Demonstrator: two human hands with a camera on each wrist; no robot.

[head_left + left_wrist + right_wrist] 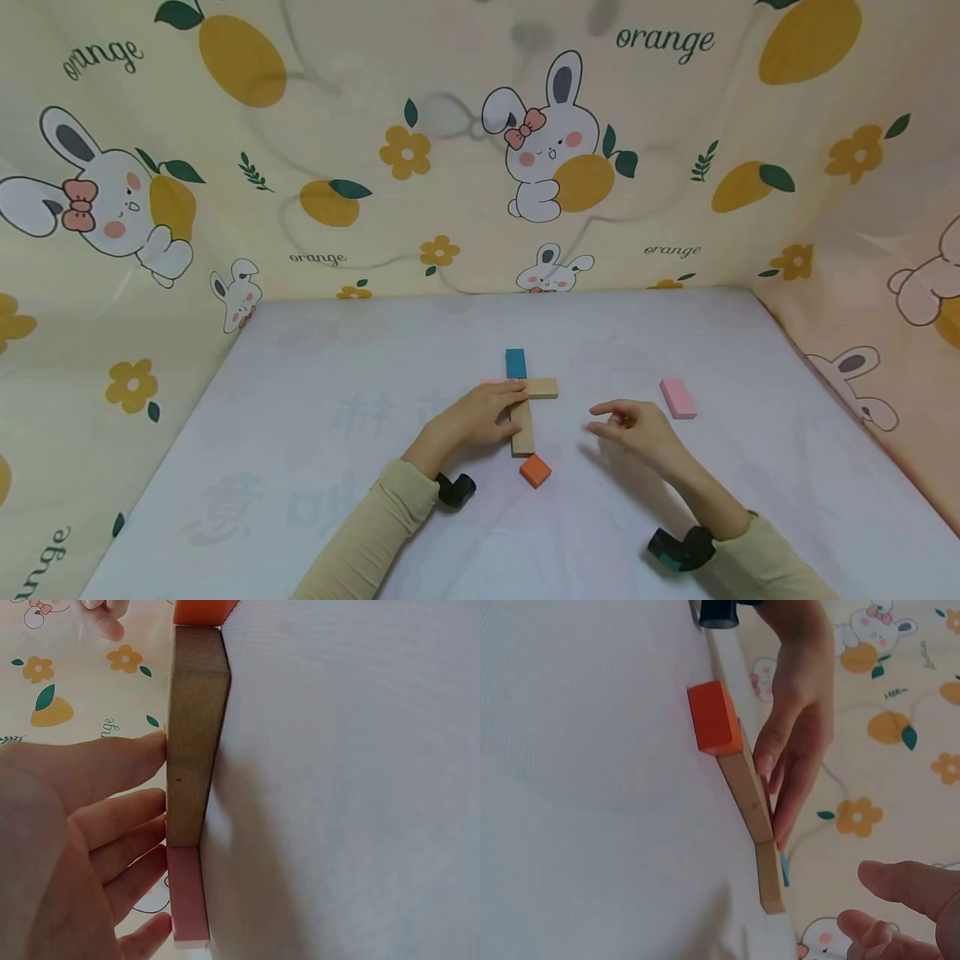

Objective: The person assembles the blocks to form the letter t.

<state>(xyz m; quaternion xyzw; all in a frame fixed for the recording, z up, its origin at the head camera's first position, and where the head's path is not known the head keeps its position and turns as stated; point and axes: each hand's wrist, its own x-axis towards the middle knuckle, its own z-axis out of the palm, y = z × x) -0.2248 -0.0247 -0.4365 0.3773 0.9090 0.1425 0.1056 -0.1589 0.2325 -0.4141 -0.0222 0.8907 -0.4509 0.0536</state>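
Note:
My left hand (480, 414) rests its fingertips and thumb on a cross-shaped group of flat blocks. The group has a long plain wooden block (522, 435) running toward me, a plain wooden block (544, 388) on the right, a blue block (515, 363) at the far end and a pink block (187, 892) on the left, mostly covered by the hand in the head view. At the near end an orange block (536, 471) sits turned cornerwise, touching the long block. Right of the group, my right hand (637, 429) hovers with loosely bent fingers, holding nothing.
Another pink block (678, 398) lies apart on the white-covered table (300, 433), beyond my right hand. Cloth printed with rabbits and oranges (450, 167) hangs behind and along the sides. Each wrist carries a black camera (681, 550).

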